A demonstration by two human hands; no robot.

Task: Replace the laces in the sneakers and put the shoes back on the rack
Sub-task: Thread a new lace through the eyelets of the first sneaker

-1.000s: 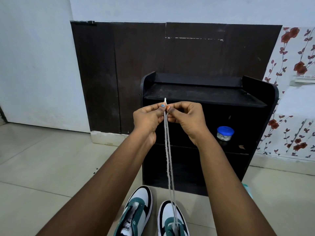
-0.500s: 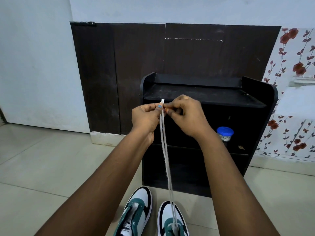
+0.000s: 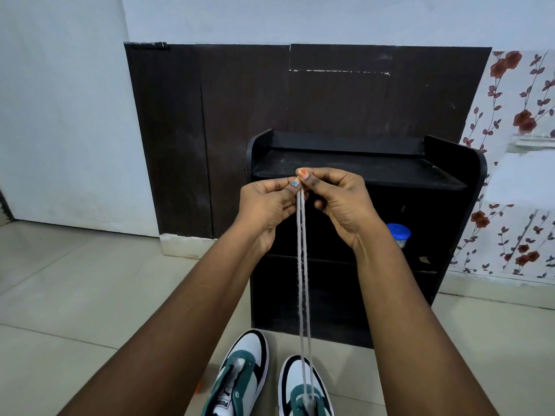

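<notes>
Two white, green and black sneakers stand on the floor at the bottom: the left sneaker [image 3: 240, 379] with no lace in it, the right sneaker [image 3: 303, 388] with a grey lace [image 3: 301, 280] running up from its eyelets. Both strands of the lace are pulled taut and held together in front of the black shoe rack [image 3: 360, 175]. My left hand [image 3: 267, 202] and my right hand [image 3: 339, 202] pinch the two lace ends side by side between thumbs and fingertips. The lace tips are hidden by my fingers.
A small jar with a blue lid [image 3: 398, 234] sits on the rack's middle shelf at the right. A dark wooden panel [image 3: 210, 121] backs the rack. Beige tiled floor [image 3: 75, 295] spreads to the left; flowered wallpaper [image 3: 516, 121] is at the right.
The white lace tips that stuck up above my fingers are now covered by them. My hands have shifted slightly right, still holding both strands taut.
</notes>
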